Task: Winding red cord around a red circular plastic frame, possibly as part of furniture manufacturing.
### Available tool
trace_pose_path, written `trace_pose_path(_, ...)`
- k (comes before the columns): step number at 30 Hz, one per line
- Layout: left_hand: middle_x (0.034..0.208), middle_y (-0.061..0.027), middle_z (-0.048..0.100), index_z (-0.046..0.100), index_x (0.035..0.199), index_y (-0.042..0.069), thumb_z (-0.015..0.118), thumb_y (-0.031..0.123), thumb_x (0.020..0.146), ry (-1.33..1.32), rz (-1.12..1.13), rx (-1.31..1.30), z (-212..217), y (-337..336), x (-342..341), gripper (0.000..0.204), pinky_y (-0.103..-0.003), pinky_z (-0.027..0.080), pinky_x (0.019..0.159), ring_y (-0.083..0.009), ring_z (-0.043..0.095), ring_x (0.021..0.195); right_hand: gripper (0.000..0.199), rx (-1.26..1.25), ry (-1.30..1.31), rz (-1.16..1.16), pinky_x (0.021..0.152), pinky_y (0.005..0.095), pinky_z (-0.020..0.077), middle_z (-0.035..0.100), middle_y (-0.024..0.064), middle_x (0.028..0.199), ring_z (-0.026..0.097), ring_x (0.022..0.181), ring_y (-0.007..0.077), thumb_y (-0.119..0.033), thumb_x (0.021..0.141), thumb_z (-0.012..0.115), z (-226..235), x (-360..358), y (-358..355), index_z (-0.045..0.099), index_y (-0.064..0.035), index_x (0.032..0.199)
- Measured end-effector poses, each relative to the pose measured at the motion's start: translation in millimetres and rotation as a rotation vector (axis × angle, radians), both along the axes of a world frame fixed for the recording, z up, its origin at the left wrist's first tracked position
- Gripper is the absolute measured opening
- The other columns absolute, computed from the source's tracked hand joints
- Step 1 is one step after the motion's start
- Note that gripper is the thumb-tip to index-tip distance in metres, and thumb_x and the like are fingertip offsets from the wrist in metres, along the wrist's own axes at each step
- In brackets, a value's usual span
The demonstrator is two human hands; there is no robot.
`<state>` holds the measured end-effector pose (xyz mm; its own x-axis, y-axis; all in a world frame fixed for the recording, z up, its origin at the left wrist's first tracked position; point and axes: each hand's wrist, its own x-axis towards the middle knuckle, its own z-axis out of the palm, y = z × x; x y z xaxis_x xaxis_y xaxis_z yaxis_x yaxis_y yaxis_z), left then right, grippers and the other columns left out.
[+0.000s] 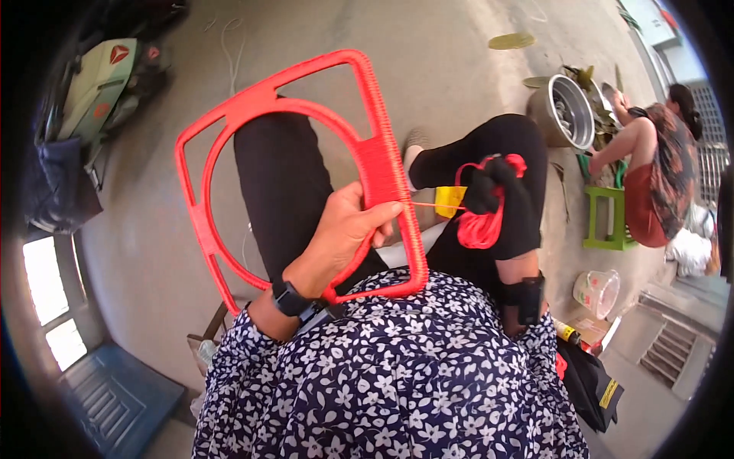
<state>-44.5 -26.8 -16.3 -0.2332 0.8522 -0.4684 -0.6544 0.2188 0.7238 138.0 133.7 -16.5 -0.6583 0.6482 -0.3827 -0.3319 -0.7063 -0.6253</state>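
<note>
As the red frame (386,172) was held over the black trousers (283,168), its right side was pinched by the left hand (344,229), and the red cord (480,233) was clutched in the gloved right hand (493,187), one strand stretched between! It was judged light and stiff, best gripped by that side, the soft cord likely to tangle.

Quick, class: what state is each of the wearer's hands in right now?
Left hand: closed, holding the red frame.
Right hand, black-gloved: closed, holding a bundle of red cord.
</note>
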Motion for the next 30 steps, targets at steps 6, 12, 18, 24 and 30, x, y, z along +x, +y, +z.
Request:
trace_pose_path(6, 0.075, -0.0012, 0.060, 0.060, 0.098, 0.001, 0.068, 0.007, 0.089, 0.046, -0.060, -0.072, 7, 2, 2, 0.013, -0.018, 0.038, 0.042, -0.0052, 0.052, 0.051, 0.016, 0.050, 0.063, -0.018, 0.051, 0.0255, 0.0354, 0.046, 0.0015, 0.062, 0.040, 0.051, 0.0096, -0.020, 0.098, 0.049, 19, 4, 4, 0.053, -0.0065, 0.092)
trace_pose_path(12, 0.064, 0.0021, 0.055, 0.062, 0.093, 0.001, 0.070, 0.007, 0.086, 0.049, -0.185, -0.092, 5, 6, 1, 0.013, -0.020, 0.031, 0.038, -0.0041, 0.045, 0.045, 0.014, 0.140, 0.032, -0.023, 0.051, 0.0261, 0.0360, 0.044, 0.0012, 0.061, 0.038, 0.051, 0.0097, -0.019, 0.097, 0.049, 24, 0, 5, 0.053, -0.0070, 0.090)
trace_pose_path(18, 0.064, 0.0023, 0.054, 0.062, 0.089, 0.001, 0.070, 0.006, 0.086, 0.036, -0.183, -0.159, 0, 10, 0, 0.010, -0.020, 0.027, 0.037, -0.0027, 0.041, 0.043, 0.014, 0.141, -0.043, -0.020, 0.049, 0.0255, 0.0357, 0.040, -0.0012, 0.058, 0.037, 0.049, 0.0082, -0.019, 0.095, 0.051, 8, 2, 11, 0.051, -0.0079, 0.087)
trace_pose_path(24, 0.073, 0.0007, 0.058, 0.059, 0.100, 0.001, 0.070, 0.008, 0.087, -0.006, -0.204, -0.109, -1, 6, -2, 0.017, -0.020, 0.027, 0.037, -0.0023, 0.041, 0.043, 0.012, 0.053, -0.157, -0.015, 0.045, 0.0233, 0.0326, 0.037, -0.0055, 0.058, 0.034, 0.047, 0.0051, -0.017, 0.094, 0.055, -21, -5, 19, 0.050, -0.0110, 0.085)
trace_pose_path(30, 0.074, 0.0001, 0.059, 0.057, 0.100, 0.002, 0.066, 0.013, 0.093, -0.069, -0.136, -0.038, -5, 2, -7, 0.016, -0.020, 0.031, 0.037, -0.0034, 0.043, 0.043, 0.008, -0.015, -0.004, 0.096, 0.049, 0.0231, 0.0347, 0.041, -0.0056, 0.062, 0.040, 0.052, 0.0062, -0.019, 0.096, 0.053, -27, 2, 30, 0.055, -0.0124, 0.091)
